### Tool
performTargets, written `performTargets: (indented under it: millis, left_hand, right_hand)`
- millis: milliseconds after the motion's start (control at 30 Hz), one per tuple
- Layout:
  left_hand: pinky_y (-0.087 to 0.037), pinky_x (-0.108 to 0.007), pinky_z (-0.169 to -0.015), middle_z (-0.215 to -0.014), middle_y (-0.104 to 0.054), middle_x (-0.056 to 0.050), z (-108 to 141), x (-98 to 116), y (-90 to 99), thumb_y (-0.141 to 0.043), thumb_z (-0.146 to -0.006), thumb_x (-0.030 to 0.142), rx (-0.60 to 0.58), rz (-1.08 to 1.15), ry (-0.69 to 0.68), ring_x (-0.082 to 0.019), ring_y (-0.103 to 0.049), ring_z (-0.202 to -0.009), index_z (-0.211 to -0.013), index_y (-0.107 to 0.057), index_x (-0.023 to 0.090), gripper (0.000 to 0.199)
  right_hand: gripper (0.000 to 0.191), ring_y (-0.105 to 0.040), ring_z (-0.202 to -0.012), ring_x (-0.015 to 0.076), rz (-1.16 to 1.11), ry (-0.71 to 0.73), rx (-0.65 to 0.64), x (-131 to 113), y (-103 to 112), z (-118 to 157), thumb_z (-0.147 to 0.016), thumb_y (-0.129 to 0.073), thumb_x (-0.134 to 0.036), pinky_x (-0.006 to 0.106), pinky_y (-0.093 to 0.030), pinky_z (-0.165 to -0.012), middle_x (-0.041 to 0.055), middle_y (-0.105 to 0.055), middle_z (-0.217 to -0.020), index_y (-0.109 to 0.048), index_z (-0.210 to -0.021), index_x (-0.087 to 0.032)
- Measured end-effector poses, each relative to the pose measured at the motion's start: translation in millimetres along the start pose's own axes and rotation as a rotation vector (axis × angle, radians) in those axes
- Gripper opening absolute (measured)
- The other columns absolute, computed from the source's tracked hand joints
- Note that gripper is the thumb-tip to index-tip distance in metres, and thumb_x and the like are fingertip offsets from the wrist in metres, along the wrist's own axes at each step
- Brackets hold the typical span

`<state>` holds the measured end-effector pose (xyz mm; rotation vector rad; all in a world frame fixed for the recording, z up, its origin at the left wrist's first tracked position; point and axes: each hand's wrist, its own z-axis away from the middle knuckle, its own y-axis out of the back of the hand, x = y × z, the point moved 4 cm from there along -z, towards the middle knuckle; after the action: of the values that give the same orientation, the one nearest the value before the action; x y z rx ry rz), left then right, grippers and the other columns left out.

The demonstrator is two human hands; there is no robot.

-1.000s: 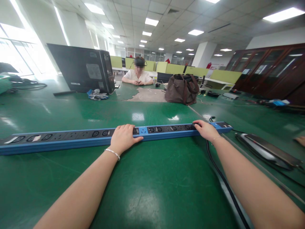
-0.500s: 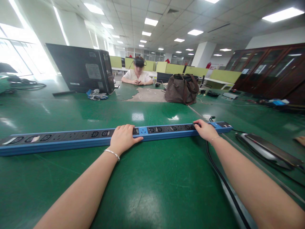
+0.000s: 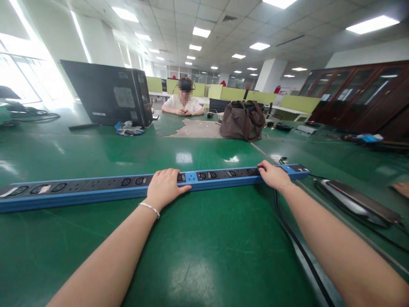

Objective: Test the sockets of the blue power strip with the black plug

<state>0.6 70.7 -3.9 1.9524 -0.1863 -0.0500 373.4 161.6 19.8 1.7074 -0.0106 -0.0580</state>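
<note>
A long blue power strip (image 3: 211, 184) with black socket panels lies across the table in front of me. My left hand (image 3: 164, 184) is wrapped over its middle, thumb along the near edge, beside a blue socket. Toward the strip's right end, my right hand (image 3: 272, 175) is closed around a small black plug (image 3: 261, 168) at the sockets. Its fingers hide most of the plug, so how far it sits in a socket cannot be seen. A black cable (image 3: 289, 228) runs down from below this hand toward the table's near side.
On the green table (image 3: 198, 238) stand a black computer case (image 3: 105, 94) and a brown bag (image 3: 241, 121). Gloves (image 3: 128, 128) lie by the case. A dark and silver device (image 3: 359, 202) lies at right, near another person's hand (image 3: 401, 188). Across sits a person (image 3: 182, 104).
The view has shifted very slightly. Both hands keep their places on the strip, and less of the black plug shows at my right fingertips. The other person's hand at right shows more.
</note>
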Motion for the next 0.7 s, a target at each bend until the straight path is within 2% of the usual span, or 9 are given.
performTargets:
  millis: [433, 567, 700]
  left_hand:
    - [-0.035, -0.039, -0.088, -0.105, -0.061, -0.011, 0.8, 1.0, 1.5, -0.044, -0.072, 0.066, 0.015, -0.007, -0.009, -0.027, -0.053, -0.101, -0.111, -0.053, 0.017, 0.062]
    - [-0.034, -0.039, -0.090, -0.107, -0.061, -0.011, 0.8, 1.3, 1.9, -0.045, -0.072, 0.065, -0.001, 0.002, 0.000, -0.027, -0.053, -0.103, -0.111, -0.053, 0.018, 0.062]
    - [-0.034, -0.039, -0.090, -0.106, -0.061, -0.011, 1.0, 1.0, 1.7, -0.045, -0.072, 0.066, 0.011, 0.000, -0.003, -0.028, -0.052, -0.103, -0.112, -0.053, 0.017, 0.063]
  right_hand:
    - [0.040, -0.061, -0.080, 0.0205, -0.110, 0.004, 0.017, 10.9, -6.3, -0.4, -0.082, -0.037, -0.047, 0.030, -0.043, -0.069, 0.0061, -0.066, -0.092, -0.054, -0.111, -0.025]
    - [0.036, -0.061, -0.077, 0.0186, -0.177, 0.006, 0.041, 15.9, -8.6, -3.4, -0.080, -0.042, -0.044, 0.029, -0.044, -0.069, 0.0037, -0.066, -0.089, -0.056, -0.108, -0.025]
    - [0.034, -0.060, -0.079, 0.0190, -0.215, 0.030, 0.043, 18.0, -10.8, -8.1, -0.079, -0.046, -0.041, 0.029, -0.044, -0.070, 0.0053, -0.066, -0.092, -0.057, -0.105, -0.023]
